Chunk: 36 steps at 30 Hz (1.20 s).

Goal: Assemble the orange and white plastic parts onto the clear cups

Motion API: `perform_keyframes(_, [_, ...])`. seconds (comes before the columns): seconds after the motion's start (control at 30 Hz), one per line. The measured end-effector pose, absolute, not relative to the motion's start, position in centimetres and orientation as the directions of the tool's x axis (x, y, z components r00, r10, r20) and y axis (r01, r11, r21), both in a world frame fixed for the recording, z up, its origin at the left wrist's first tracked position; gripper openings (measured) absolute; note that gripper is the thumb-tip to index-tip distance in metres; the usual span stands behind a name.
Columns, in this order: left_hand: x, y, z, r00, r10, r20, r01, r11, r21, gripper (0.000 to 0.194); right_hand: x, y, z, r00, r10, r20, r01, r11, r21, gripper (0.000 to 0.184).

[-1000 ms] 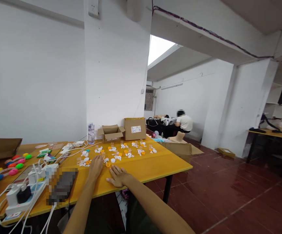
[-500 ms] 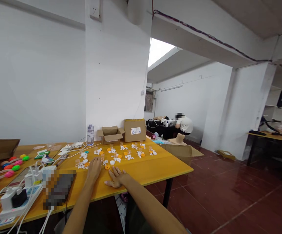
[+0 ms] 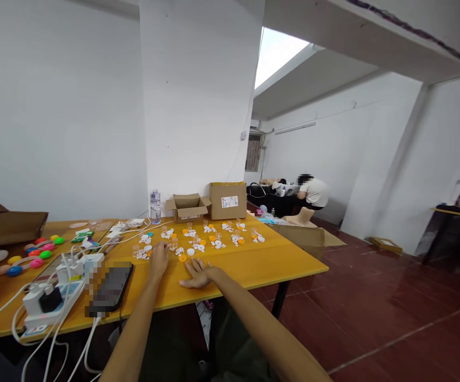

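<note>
Both my hands rest on a yellow table (image 3: 253, 265). My left hand (image 3: 158, 258) lies palm down, fingers together and stretched toward several small white and orange round parts (image 3: 198, 241) spread across the tabletop. My right hand (image 3: 198, 274) lies flat with fingers spread, just short of an orange cap (image 3: 182, 258) and a white cap (image 3: 190, 252). Neither hand holds anything.
Two cardboard boxes (image 3: 225, 200) and a water bottle (image 3: 155, 206) stand at the table's far edge. A dark phone (image 3: 112, 286), a power strip with chargers and cables (image 3: 50, 302) and coloured egg-shaped toys (image 3: 34, 254) lie left. A person (image 3: 313, 192) sits at a far desk.
The view has swung slightly right and down. Both hands stay flat on the table in much the same spot.
</note>
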<state>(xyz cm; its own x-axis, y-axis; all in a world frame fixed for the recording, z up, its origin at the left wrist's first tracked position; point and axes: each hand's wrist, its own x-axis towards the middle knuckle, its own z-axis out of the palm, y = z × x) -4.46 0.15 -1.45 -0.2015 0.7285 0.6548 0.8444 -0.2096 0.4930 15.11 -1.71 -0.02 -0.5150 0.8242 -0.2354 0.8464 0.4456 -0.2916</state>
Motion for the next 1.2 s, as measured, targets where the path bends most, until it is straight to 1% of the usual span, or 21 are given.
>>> perform_keyframes(0.03, [-4.4,0.1,-1.4,-0.21,0.728,0.652,0.838,-0.209,0.504,0.018,15.3,-1.9,0.5,-0.532,0.787,-0.314,0.841,0.444,-0.31,0.099])
perform_keyframes(0.07, [-4.4,0.1,-1.4,-0.225,0.727,0.649,0.834,-0.201,0.514,0.018,15.6,-2.0,1.0,-0.555,0.753,-0.353,0.827,0.455,-0.33,0.102])
perform_keyframes(0.17, [-4.3,0.0,-1.3,-0.23,0.738,0.634,0.823,-0.2,0.532,0.018,16.3,-2.5,2.2,-0.609,0.683,-0.403,0.791,0.489,-0.367,0.106])
perform_keyframes(0.33, [-4.2,0.0,-1.1,-0.2,0.778,0.595,0.817,-0.203,0.54,0.019,16.9,-2.2,2.4,-0.636,0.66,-0.401,0.768,0.486,-0.418,0.114])
perform_keyframes(0.47, [-3.9,-0.1,-0.9,-0.153,0.812,0.563,0.842,-0.192,0.505,0.017,17.3,-1.7,2.1,-0.654,0.662,-0.366,0.742,0.466,-0.482,0.116])
perform_keyframes(0.53, [-3.7,-0.2,-0.8,-0.124,0.827,0.548,0.859,-0.187,0.477,0.017,17.6,-1.6,2.0,-0.649,0.677,-0.348,0.73,0.424,-0.536,0.114])
perform_keyframes(0.63, [-3.5,-0.3,-0.8,-0.103,0.841,0.531,0.88,-0.172,0.443,0.019,18.2,-1.5,1.7,-0.639,0.695,-0.33,0.687,0.324,-0.65,0.104])
perform_keyframes(0.7, [-3.4,-0.5,-0.7,-0.097,0.844,0.528,0.886,-0.168,0.432,0.019,18.8,-1.3,1.2,-0.646,0.705,-0.294,0.621,0.26,-0.74,0.093])
perform_keyframes(0.77, [-3.3,-0.6,-0.6,-0.101,0.845,0.524,0.891,-0.158,0.426,0.02,19.2,-0.9,0.4,-0.649,0.728,-0.221,0.531,0.224,-0.817,0.078])
perform_keyframes(0.83, [-3.2,-0.8,-0.5,-0.103,0.858,0.504,0.896,-0.14,0.422,0.021,19.5,-0.4,-0.4,-0.626,0.77,-0.121,0.44,0.221,-0.87,0.062])
perform_keyframes(0.9, [-3.1,-1.0,-0.4,-0.096,0.866,0.491,0.901,-0.134,0.413,0.022,19.5,0.1,-1.3,-0.566,0.825,0.0,0.367,0.252,-0.896,0.051])
perform_keyframes(0.97, [-3.0,-1.1,-0.2,-0.097,0.876,0.472,0.907,-0.117,0.405,0.022,19.3,0.5,-2.1,-0.474,0.873,0.118,0.337,0.304,-0.891,0.042])
perform_keyframes(1.03, [-2.8,-1.2,0.0,-0.096,0.887,0.451,0.912,-0.102,0.396,0.022,19.0,0.7,-2.6,-0.391,0.898,0.203,0.369,0.355,-0.859,0.037])
perform_keyframes(1.1, [-2.6,-1.3,0.1,-0.101,0.897,0.431,0.917,-0.085,0.391,0.023,18.7,0.8,-2.9,-0.341,0.909,0.239,0.44,0.379,-0.814,0.035])
perform_keyframes(1.2, [-2.5,-1.4,0.4,-0.112,0.906,0.407,0.921,-0.058,0.384,0.024,18.2,0.9,-2.8,-0.306,0.917,0.258,0.527,0.388,-0.756,0.036])
